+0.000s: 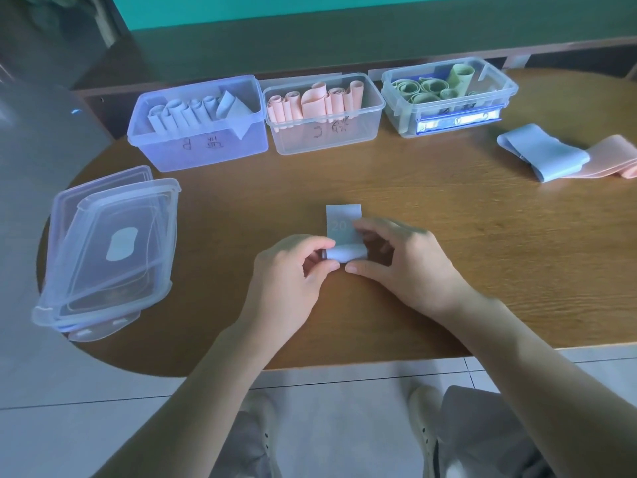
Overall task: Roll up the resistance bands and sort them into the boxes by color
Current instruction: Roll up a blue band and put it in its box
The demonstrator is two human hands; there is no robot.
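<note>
A light blue resistance band (pixel 341 219) lies at the middle of the wooden table (pixel 431 236), its near end rolled into a coil and its flat far end marked "20". My left hand (pixel 293 270) pinches the coil's left end. My right hand (pixel 403 263) grips the coil's right side, fingers over the band. At the back stand three clear boxes: the left box (pixel 206 150) holds blue rolls, the middle box (pixel 327 136) pink rolls, the right box (pixel 448 108) green rolls. Unrolled blue band (pixel 544 153) and pink band (pixel 610 160) lie at the right.
Several clear plastic lids (pixel 110 250) are stacked at the table's left edge, partly overhanging it. The table's near edge curves just in front of my wrists. A dark low wall runs behind the boxes. My legs and shoes show below on a tiled floor.
</note>
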